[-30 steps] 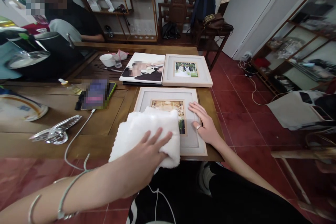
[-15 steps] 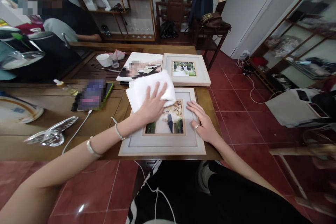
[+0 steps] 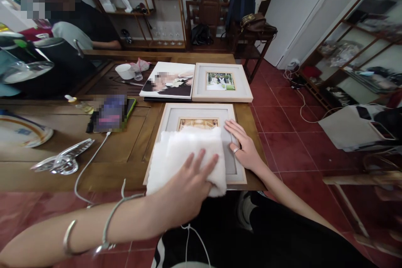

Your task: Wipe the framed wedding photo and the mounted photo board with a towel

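A folded white cloth point(image 3: 188, 150) lies over the lower and middle part of a pale picture frame point(image 3: 241, 171), hiding most of its photo. My left hand point(image 3: 188, 184) presses on the cloth, fingers spread over the top and the thumb tucked at its folded edge. On the frame's right side rests my right hand point(image 3: 243, 144), its fingers stretched out flat along the rim and a ring on one finger. Only the photo's top strip shows above the cloth. The frame lies flat near the table's front edge.
Behind lie a second framed photo point(image 3: 246, 86) and a photo panel point(image 3: 172, 69). To the left are a phone point(image 3: 109, 113) with a white cable, a shiny hair claw clip point(image 3: 64, 157) and a white cup point(image 3: 124, 71). Another person point(image 3: 97, 25) sits across the table.
My left hand has drawn the cloth toward me, from the frame's upper left down over its photo and lower edge. My right hand stays on the right rim.
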Available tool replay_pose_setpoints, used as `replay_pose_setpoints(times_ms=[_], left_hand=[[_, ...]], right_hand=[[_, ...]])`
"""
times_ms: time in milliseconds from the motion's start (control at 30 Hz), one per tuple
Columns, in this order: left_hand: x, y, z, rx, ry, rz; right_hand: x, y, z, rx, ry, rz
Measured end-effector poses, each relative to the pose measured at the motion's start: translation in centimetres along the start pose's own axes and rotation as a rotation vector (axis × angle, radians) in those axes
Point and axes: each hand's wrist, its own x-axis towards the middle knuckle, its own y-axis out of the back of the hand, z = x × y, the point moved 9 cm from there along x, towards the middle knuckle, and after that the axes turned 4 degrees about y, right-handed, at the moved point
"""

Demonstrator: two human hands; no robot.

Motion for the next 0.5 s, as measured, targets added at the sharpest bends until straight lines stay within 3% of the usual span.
replay_pose_setpoints(times_ms=[67, 133, 367, 500], left_hand=[[-0.6, 0.4, 1.5, -0.024, -0.036, 0.026], [0.0, 0.5, 1.6, -0.034, -0.028, 0.051], [5.8, 0.2, -3.9, 0.032, 0.166, 0.103], [7.0, 0.4, -4.7, 0.033, 0.185, 0.048]], right_hand=[[0.0, 0.0, 0.0, -0.006, 0.002, -0.005], [0.0, 0.0, 0.1, -0.01, 0.004, -0.007], [-0.1, 0.0, 0.2, 0.007, 0.042, -0.012], [-0.1, -0.1, 0.4, 0.011, 0.032, -0.016]])
